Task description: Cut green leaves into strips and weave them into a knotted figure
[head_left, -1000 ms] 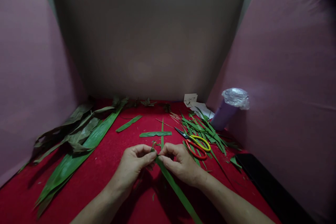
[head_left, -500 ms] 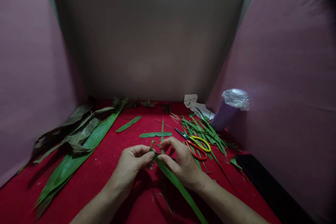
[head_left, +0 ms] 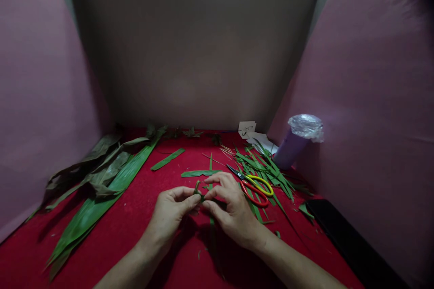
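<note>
My left hand [head_left: 171, 210] is closed in a pinch on a green leaf strip [head_left: 197, 187], whose small folded end sticks up above the thumb. Close beside it, my right hand [head_left: 228, 210] has its thumb and index finger drawn together at the same strip, the other fingers curved over it. Most of the strip is hidden by the fingers. Just beyond the right hand lies a cut leaf piece [head_left: 196, 173]. Scissors [head_left: 252, 185] with one yellow and one red handle rest to the right of that hand, upon narrow leaf strips.
Large green leaves [head_left: 88, 221] and dried leaves [head_left: 105, 171] lie at the left on the red cloth [head_left: 135, 244]. At the right are a heap of leaf strips [head_left: 264, 167], a purple cylinder [head_left: 288, 149] topped with clear plastic, white papers [head_left: 262, 141] and a long black object [head_left: 349, 239].
The long end of the strip, which ran down toward the lower right, no longer shows there. My right hand has turned, its fingers closing in toward the left hand.
</note>
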`<state>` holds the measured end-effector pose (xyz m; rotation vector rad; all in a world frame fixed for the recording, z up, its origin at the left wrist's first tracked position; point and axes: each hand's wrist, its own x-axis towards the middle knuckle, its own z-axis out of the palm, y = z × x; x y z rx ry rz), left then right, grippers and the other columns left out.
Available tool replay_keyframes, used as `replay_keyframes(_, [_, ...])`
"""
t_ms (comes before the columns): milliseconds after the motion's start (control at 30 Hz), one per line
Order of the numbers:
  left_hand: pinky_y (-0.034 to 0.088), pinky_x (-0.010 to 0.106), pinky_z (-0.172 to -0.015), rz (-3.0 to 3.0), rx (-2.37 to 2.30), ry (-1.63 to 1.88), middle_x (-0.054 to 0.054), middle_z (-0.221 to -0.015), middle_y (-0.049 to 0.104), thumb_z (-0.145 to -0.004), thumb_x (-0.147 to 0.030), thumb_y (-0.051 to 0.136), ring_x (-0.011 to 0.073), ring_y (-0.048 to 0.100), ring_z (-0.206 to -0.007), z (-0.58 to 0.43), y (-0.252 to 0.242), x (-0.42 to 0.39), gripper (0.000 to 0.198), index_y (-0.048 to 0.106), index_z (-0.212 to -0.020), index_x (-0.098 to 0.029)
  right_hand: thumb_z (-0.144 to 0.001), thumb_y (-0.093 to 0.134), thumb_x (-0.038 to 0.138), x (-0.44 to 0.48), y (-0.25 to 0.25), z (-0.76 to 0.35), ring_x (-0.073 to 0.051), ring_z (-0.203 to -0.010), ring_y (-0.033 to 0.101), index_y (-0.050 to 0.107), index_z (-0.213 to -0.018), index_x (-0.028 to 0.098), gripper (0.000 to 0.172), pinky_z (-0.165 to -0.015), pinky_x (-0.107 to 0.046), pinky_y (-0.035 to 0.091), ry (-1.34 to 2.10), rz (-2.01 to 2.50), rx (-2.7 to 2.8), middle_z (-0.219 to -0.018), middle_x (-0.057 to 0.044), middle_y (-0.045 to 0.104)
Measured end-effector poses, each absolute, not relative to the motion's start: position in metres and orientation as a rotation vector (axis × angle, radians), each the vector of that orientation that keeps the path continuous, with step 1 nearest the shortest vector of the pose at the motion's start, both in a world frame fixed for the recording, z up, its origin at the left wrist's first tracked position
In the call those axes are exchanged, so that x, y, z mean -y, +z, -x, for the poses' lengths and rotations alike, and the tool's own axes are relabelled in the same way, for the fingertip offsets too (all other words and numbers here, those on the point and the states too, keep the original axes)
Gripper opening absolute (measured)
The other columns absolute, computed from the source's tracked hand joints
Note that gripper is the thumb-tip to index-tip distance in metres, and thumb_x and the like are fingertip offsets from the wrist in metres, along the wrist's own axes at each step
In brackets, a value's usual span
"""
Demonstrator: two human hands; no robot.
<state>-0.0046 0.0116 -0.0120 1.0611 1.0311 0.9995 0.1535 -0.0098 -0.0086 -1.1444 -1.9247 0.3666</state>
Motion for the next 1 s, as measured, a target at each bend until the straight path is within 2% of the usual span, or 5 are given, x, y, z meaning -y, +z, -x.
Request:
replay_keyframes(167, [0.035, 0.017, -0.049, -1.073, -1.034, 0.996, 0.0, -0.055, 0.06, -0.063, -0.025, 0.07, 0.0068, 0.048, -0.05, 0.0005, -0.0125, -0.0103, 0.015, 0.066, -0.067, -0.012, -0.075, 0.058, 0.007, 0.0101, -0.0126, -0.152, -0.019, -0.1, 0.046, 0.054, -0.068, 0.018, 0.013, -0.087, -0.034, 0.035, 0.37, 1.126, 1.884, -0.096, -0.005, 0.055])
replay_keyframes(433, [0.035, 0.017, -0.046, -1.067, -1.023, 1.036, -0.001, -0.053, 0.059, -0.061, -0.024, 0.071, 0.0064, 0.047, -0.048, -0.0024, -0.0133, -0.0112, 0.014, 0.065, -0.064, -0.011, -0.073, 0.057, 0.006, 0.0087, -0.012, -0.1526, -0.019, -0.098, 0.047, 0.053, -0.066, 0.018, 0.015, -0.085, -0.034, 0.034, 0.375, 1.128, 1.885, -0.096, -0.004, 0.056])
replay_keyframes(667, [0.036, 0.018, -0.045, -1.037, -1.04, 0.965, -0.001, -0.054, 0.06, -0.058, -0.025, 0.072, 0.0073, 0.049, -0.046, -0.0014, -0.0085, -0.0066, 0.017, 0.065, -0.068, -0.013, -0.072, 0.056, 0.007, 0.0079, -0.0126, -0.152, -0.016, -0.08, 0.048, 0.048, -0.064, 0.018, 0.017, -0.075, -0.031, 0.035, 0.371, 1.175, 1.893, -0.073, 0.0, 0.055])
replay_keyframes(800, [0.038, 0.018, -0.047, -1.046, -1.064, 0.985, -0.001, -0.055, 0.061, -0.054, -0.02, 0.074, 0.0073, 0.049, -0.047, -0.0035, -0.0062, -0.0056, 0.017, 0.065, -0.067, -0.014, -0.072, 0.054, 0.009, 0.0087, -0.0129, -0.1532, -0.017, -0.079, 0.047, 0.047, -0.064, 0.019, 0.015, -0.073, -0.032, 0.034, 0.341, 1.192, 1.897, -0.072, 0.0, 0.054])
replay_keyframes(1000, [0.036, 0.018, -0.045, -1.072, -1.032, 0.993, 0.0, -0.054, 0.06, -0.056, -0.023, 0.073, 0.0076, 0.048, -0.048, -0.0047, -0.0065, -0.006, 0.014, 0.066, -0.063, -0.013, -0.072, 0.054, 0.01, 0.0085, -0.0137, -0.1521, -0.017, -0.077, 0.046, 0.048, -0.064, 0.019, 0.014, -0.074, -0.033, 0.034, 0.343, 1.187, 1.898, -0.072, -0.001, 0.053])
